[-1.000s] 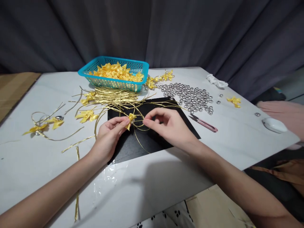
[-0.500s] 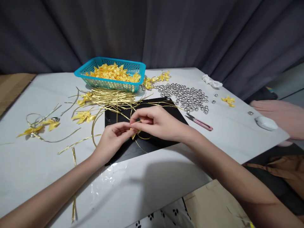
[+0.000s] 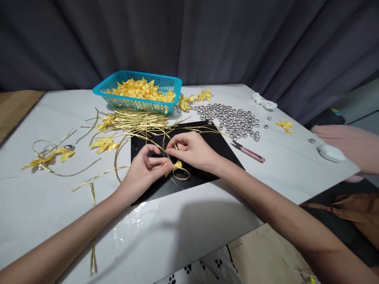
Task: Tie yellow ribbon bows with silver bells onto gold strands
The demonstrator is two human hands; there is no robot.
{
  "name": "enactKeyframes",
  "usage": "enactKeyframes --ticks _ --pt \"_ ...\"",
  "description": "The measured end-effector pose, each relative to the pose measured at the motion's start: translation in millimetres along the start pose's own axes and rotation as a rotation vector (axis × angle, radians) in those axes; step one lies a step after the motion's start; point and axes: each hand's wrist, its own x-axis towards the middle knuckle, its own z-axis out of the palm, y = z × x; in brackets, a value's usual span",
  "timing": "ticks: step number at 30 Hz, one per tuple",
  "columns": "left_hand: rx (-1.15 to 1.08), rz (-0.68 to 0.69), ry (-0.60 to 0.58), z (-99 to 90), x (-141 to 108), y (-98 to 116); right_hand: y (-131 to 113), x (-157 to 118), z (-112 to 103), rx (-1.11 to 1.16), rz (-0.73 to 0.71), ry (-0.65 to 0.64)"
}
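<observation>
My left hand [image 3: 144, 170] is closed over the black mat [image 3: 156, 192], its thumb and a finger pinching a yellow ribbon bow [image 3: 178, 165]. From the bow a loop of gold cord [image 3: 182, 179] curves out to the right. Just above, the fingertips of my right hand [image 3: 192, 152] are pressed together on a thin stretch of gold cord, mostly hidden by the fingers. A small gap separates the two hands. Behind them lies a pile of loose gold cords [image 3: 142, 121], some reaching across the mat.
A blue basket [image 3: 137, 103] of yellow bows stands at the back. Silver beads [image 3: 237, 120] are spread to the right, near pink-handled thread snips [image 3: 250, 153]. Finished-looking bow pieces [image 3: 63, 153] lie left. A white case [image 3: 330, 153] and a person's pink sleeve [image 3: 345, 144] are at the right edge.
My hands have drawn slightly apart; the right one has lifted off the left fingertips. More of the yellow bow and its cord loop now shows.
</observation>
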Motion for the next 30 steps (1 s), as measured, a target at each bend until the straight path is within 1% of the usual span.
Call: enactKeyframes --ticks 4,9,11,14,16,18,20,22,24,26,30 --pt "0.002 0.0 0.005 -1.6 0 -2 1 -1 -1 -0.042 0.043 -0.019" --pt "-0.057 0.03 0.111 -4.7 2 -4 -5 -12 -12 -0.025 0.106 -0.014" --pt "-0.083 0.04 0.135 -5.7 3 -4 -9 -18 -17 -0.013 0.086 -0.034" --pt "-0.11 0.043 0.135 -6.4 4 -3 -15 -26 -20 -0.021 -0.01 -0.089" --pt "-0.117 0.037 0.115 -6.6 4 -3 -16 -28 -19 -0.02 -0.053 -0.073" --pt "-0.113 0.03 0.088 -6.9 4 -3 -14 -29 -16 0.023 -0.04 -0.017" --pt "-0.107 0.024 0.073 -7.4 4 -4 -13 -28 -13 0.116 0.011 0.009" --pt "-0.105 0.026 0.07 -8.1 4 -4 -12 -28 -13 0.178 0.056 -0.034" --pt "-0.11 0.036 0.064 -9.1 5 -5 -12 -29 -14 0.148 0.064 -0.109" --pt "-0.117 0.048 0.054 -10.0 5 -5 -15 -32 -16 0.051 0.029 -0.18" --pt "-0.114 0.058 0.049 -10.1 5 -5 -20 -36 -18 -0.196 -0.1 -0.294"
